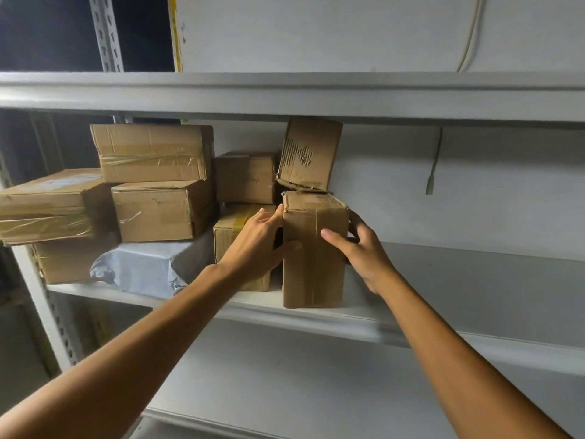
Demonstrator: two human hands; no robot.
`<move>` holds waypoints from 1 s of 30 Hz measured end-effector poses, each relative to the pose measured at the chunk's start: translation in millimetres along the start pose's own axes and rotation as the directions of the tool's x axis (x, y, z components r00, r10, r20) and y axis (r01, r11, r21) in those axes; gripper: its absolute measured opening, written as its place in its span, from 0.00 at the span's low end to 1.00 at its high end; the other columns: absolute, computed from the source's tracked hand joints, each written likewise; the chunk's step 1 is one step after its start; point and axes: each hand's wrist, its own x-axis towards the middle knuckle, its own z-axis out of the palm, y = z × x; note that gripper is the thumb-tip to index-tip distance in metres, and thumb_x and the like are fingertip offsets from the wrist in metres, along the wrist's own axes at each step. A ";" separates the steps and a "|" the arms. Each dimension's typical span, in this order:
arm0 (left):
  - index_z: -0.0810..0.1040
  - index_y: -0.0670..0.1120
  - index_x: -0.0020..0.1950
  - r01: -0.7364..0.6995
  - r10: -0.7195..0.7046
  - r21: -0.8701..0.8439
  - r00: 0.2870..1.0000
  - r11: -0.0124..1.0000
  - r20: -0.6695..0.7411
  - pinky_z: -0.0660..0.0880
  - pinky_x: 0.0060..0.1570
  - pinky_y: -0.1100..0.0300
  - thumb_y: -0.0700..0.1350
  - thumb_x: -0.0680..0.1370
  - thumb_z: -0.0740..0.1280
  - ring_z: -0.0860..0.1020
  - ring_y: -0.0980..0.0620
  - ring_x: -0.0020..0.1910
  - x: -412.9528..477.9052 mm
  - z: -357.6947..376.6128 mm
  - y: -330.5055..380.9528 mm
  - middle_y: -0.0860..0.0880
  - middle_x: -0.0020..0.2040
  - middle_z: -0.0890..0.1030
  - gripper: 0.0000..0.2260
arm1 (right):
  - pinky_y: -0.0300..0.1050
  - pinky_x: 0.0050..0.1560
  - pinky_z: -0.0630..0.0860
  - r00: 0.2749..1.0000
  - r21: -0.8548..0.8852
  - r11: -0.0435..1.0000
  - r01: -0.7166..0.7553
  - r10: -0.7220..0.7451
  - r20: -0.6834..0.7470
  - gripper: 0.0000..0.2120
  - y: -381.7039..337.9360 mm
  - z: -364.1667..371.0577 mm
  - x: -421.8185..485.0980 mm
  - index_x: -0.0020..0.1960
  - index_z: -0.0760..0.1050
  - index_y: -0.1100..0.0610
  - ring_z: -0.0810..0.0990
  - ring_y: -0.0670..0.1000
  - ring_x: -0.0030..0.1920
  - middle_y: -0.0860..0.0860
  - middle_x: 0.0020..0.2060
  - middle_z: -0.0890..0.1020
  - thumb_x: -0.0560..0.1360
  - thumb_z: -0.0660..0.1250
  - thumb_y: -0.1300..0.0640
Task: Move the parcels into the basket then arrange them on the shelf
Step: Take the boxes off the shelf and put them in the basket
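Tall box: the upright cardboard parcel (pixel 313 258) stands at the front edge of the middle shelf (pixel 474 280), at the right-hand end of the stack.
Left hand: the left hand (pixel 258 240) clamps the box's left side, thumb across the front face and fingertips up by the top-left corner.
Right hand: the right hand (pixel 364 251) mirrors it, thumb flat on the front and fingers wrapped round the right side. That is a two-handed squeeze on the one parcel.
Handling: plain taped cardboard, stiff-walled and dry, so it is not slippery. The top corners look crushed, so I'd judge the walls give a little under pressure. Its weight can't be read from here. Standing tall on a narrow base, it is likely to tip easily.
Where to hold: on the two opposite side walls around mid-height, just as now. A palm under the base is the safer bet if it has to be lifted.
Watch out: the torn, tilted box (pixel 308 153) leans right on top of it, wedged under the upper shelf board (pixel 285 93). Shift the tall one and that one may drop.
Count: eight cardboard boxes in all, plus one grey plastic-wrapped parcel (pixel 142 267) low on the left. That makes nine parcels, and two hands.
Basket: not in view.
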 end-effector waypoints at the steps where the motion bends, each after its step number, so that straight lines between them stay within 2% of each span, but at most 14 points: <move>1: 0.63 0.45 0.75 0.006 -0.007 -0.028 1.000 1.000 -0.015 0.71 0.60 0.55 0.52 0.76 0.68 0.72 0.46 0.63 -1.3 2.9 1.7 0.47 0.65 0.75 0.30 | 0.54 0.65 0.75 1.000 0.008 1.000 -0.005 0.006 -0.012 0.24 -0.4 -0.8 -2.1 0.64 0.73 0.46 0.77 0.49 0.61 0.46 0.59 0.80 0.70 0.74 0.43; 5: 0.61 0.50 0.76 0.041 -0.050 -0.234 0.998 0.971 -0.031 0.67 0.54 0.71 0.49 0.75 0.70 0.70 0.50 0.64 -13.2 5.4 13.5 0.49 0.67 0.69 0.32 | 0.54 0.64 0.75 0.999 0.017 1.000 0.008 -0.008 -0.044 0.14 -4.8 -1.2 -19.8 0.58 0.75 0.43 0.78 0.49 0.60 0.45 0.57 0.81 0.74 0.71 0.46; 7: 0.59 0.53 0.75 0.011 -0.023 -0.318 0.999 0.948 -0.033 0.68 0.58 0.66 0.47 0.74 0.71 0.67 0.51 0.64 -19.3 4.2 21.0 0.49 0.67 0.65 0.33 | 0.54 0.63 0.76 0.998 0.031 0.999 0.020 -0.018 -0.067 0.10 -9.0 -3.3 -32.8 0.55 0.75 0.42 0.78 0.50 0.60 0.45 0.55 0.81 0.74 0.70 0.47; 10: 0.57 0.58 0.73 -0.025 0.025 -0.454 1.000 0.891 -0.007 0.72 0.63 0.51 0.45 0.74 0.71 0.66 0.45 0.68 -25.4 3.4 34.5 0.48 0.68 0.63 0.34 | 0.49 0.58 0.79 0.993 0.071 0.997 0.021 -0.013 -0.119 0.11 -12.7 -11.1 -54.7 0.57 0.74 0.44 0.80 0.48 0.56 0.44 0.53 0.81 0.76 0.68 0.48; 13: 0.59 0.55 0.75 -0.075 0.086 -0.453 0.996 0.889 0.003 0.73 0.61 0.48 0.46 0.73 0.72 0.67 0.45 0.67 -25.9 4.7 49.2 0.49 0.68 0.65 0.34 | 0.42 0.51 0.80 0.984 0.074 0.997 0.015 -0.001 -0.179 0.17 -15.7 -23.6 -77.1 0.64 0.71 0.47 0.80 0.46 0.55 0.46 0.54 0.81 0.76 0.67 0.48; 16: 0.60 0.54 0.76 -0.082 0.105 -0.528 0.994 0.846 0.014 0.73 0.62 0.44 0.45 0.73 0.73 0.68 0.45 0.68 -26.8 8.2 66.1 0.49 0.69 0.67 0.35 | 0.40 0.45 0.79 0.980 0.086 0.996 0.010 0.007 -0.200 0.14 -18.6 -39.1 -93.8 0.61 0.72 0.45 0.80 0.46 0.54 0.46 0.54 0.81 0.77 0.67 0.49; 19: 0.58 0.59 0.73 -0.115 0.148 -0.591 0.989 0.799 0.008 0.72 0.62 0.45 0.45 0.73 0.73 0.68 0.46 0.68 -28.3 13.3 87.5 0.49 0.69 0.69 0.34 | 0.44 0.47 0.80 0.972 0.097 0.995 0.014 0.009 -0.233 0.11 -22.9 -57.8 -108.8 0.58 0.73 0.43 0.80 0.47 0.55 0.46 0.54 0.81 0.76 0.68 0.50; 22: 0.59 0.63 0.69 -0.157 0.190 -0.629 0.982 0.762 -0.015 0.75 0.59 0.48 0.45 0.72 0.74 0.70 0.49 0.66 -27.5 21.7 112.9 0.54 0.66 0.70 0.33 | 0.48 0.52 0.81 0.964 0.097 0.995 0.013 0.014 -0.265 0.12 -23.6 -82.8 -126.0 0.58 0.75 0.44 0.81 0.47 0.55 0.47 0.54 0.82 0.75 0.70 0.50; 28: 0.64 0.58 0.73 -0.183 0.240 -0.698 0.971 0.693 -0.016 0.79 0.52 0.59 0.46 0.70 0.76 0.74 0.53 0.62 -24.7 47.5 183.4 0.53 0.65 0.75 0.34 | 0.45 0.50 0.82 0.931 0.104 0.994 0.027 0.012 -0.364 0.12 -28.8 -149.1 -173.3 0.59 0.76 0.49 0.83 0.44 0.52 0.46 0.51 0.84 0.76 0.70 0.55; 30: 0.66 0.55 0.73 -0.197 0.271 -0.722 0.962 0.664 -0.013 0.79 0.52 0.59 0.46 0.70 0.76 0.75 0.53 0.61 -24.8 57.3 211.7 0.53 0.63 0.77 0.34 | 0.42 0.46 0.82 0.914 0.077 0.996 0.035 0.000 -0.407 0.13 -31.2 -172.7 -194.6 0.60 0.76 0.49 0.83 0.43 0.50 0.46 0.51 0.84 0.76 0.69 0.54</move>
